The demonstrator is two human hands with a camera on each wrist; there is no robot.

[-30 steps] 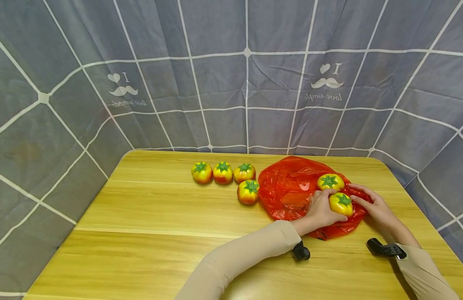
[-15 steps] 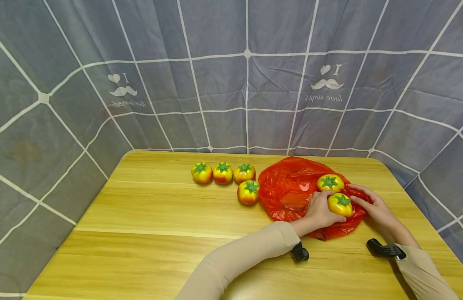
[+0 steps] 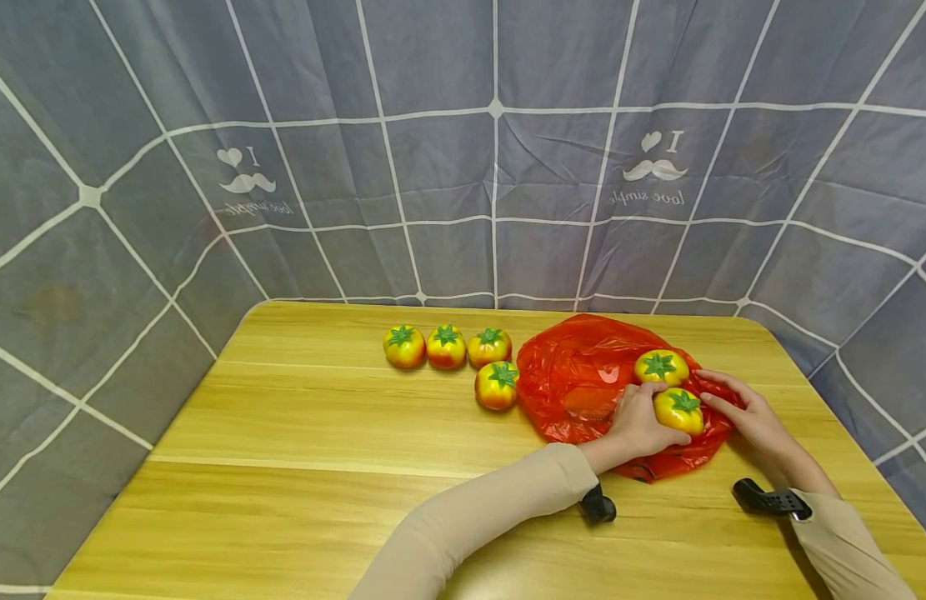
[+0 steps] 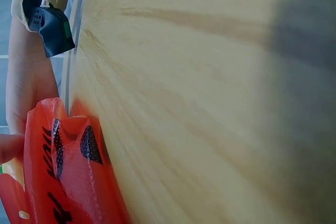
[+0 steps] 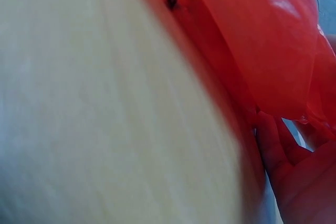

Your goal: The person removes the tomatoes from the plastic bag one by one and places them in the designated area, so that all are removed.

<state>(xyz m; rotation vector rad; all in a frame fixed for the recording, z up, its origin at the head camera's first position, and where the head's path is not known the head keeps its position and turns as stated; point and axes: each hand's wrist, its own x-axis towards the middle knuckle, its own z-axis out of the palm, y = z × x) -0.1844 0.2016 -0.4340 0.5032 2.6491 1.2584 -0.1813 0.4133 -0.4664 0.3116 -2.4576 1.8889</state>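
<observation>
In the head view, my left hand (image 3: 643, 421) grips a yellow and red tomato (image 3: 678, 411) with a green leafy top, over the right part of a red plastic bag (image 3: 560, 379). Its thumb lies on the near side, the fingers on the left. A second tomato (image 3: 661, 367) sits just behind, on or in the bag. My right hand (image 3: 758, 425) holds the bag's right edge, its fingertips close to the gripped tomato. The right wrist view shows the bag film (image 5: 262, 40) over that hand's fingers (image 5: 270, 140). Black print marks the bag (image 4: 63, 182) in the left wrist view.
Left of the bag, several more tomatoes (image 3: 446, 347) stand on the wooden table (image 3: 297, 467); the nearest tomato (image 3: 496, 385) is right beside the bag's left edge. A grey checked curtain (image 3: 432, 167) hangs behind and at both sides of the table.
The tomato in my left hand has shifted very slightly left and toward me, the hand moving with it. My right hand and the other tomatoes stay where they were.
</observation>
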